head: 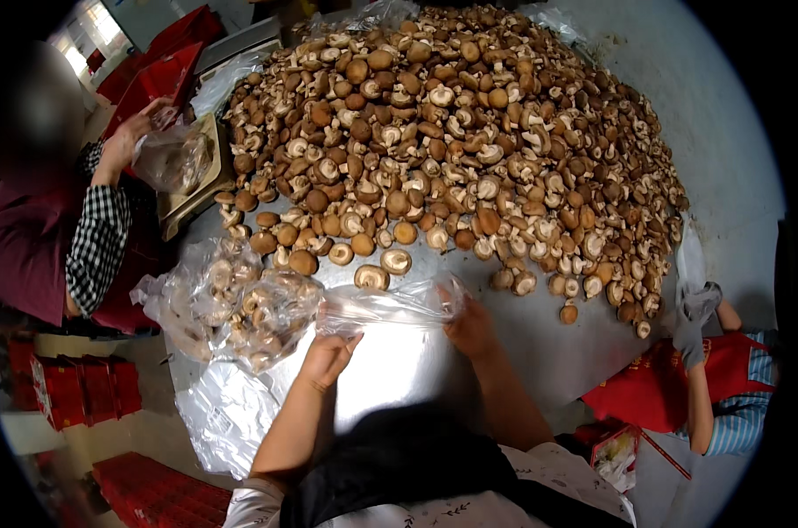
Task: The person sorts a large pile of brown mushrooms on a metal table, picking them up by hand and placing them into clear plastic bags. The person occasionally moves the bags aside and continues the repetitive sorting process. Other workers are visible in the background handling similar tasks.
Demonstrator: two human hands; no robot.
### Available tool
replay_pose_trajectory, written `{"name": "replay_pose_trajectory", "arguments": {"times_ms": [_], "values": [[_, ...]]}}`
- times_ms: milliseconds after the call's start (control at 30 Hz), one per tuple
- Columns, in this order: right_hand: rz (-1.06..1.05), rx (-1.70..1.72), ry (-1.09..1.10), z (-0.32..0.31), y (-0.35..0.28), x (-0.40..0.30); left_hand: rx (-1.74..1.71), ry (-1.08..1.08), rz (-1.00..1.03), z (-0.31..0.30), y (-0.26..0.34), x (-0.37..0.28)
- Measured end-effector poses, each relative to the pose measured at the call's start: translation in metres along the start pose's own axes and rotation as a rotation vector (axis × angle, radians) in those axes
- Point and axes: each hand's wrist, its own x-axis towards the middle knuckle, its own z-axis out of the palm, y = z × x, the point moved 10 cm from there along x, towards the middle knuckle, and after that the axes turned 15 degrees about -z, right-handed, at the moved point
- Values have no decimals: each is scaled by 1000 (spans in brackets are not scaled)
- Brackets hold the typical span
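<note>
Between my hands a clear plastic bag (385, 309) is stretched sideways above the metal table (399, 376). My left hand (331, 356) grips its left end and my right hand (468, 323) its right end; the right fingers are partly covered by the film. No mushrooms show inside this bag. Just beyond it lie two shiitake mushrooms (372, 277), at the near edge of a large heap of shiitake mushrooms (438, 132). Left of my left hand rest clear bags filled with mushrooms (260, 310). A stack of flat plastic bags (227, 412) lies nearer me, at the table's edge.
At left, a person in checked sleeves (98, 244) holds a bag of mushrooms (174, 158) over a weighing scale (224, 168). A gloved person in a red apron (663, 383) handles a bag (692, 264) at right. Red crates (85, 389) stand on the floor.
</note>
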Motion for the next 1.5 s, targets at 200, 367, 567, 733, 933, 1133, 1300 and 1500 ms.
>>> {"name": "replay_pose_trajectory", "arguments": {"times_ms": [200, 367, 567, 733, 933, 1133, 1300, 1500], "values": [[-254, -861, -24, 20, -9, 74, 3, 342, 48, -49, 44, 73], [-321, -803, 153, 62, 11, 131, 177, 361, 46, -10, 105, 107], [-520, -1052, 270, 101, -19, 187, 319, 359, -60, 35, 169, 153], [-484, -1326, 235, 105, -16, 190, 884, 90, -398, 82, 137, 157], [-406, -1312, -165, 96, 28, 161, 922, 246, -344, 47, 116, 160], [-21, -1104, -361, 120, 65, 169, 491, -51, -294, 70, 102, 117], [181, -1324, -1017, 161, 97, 81, 435, -183, -53, 47, 85, 34], [363, -1817, -1192, 143, 84, -31, 456, -58, 411, 44, 85, -67]]}}
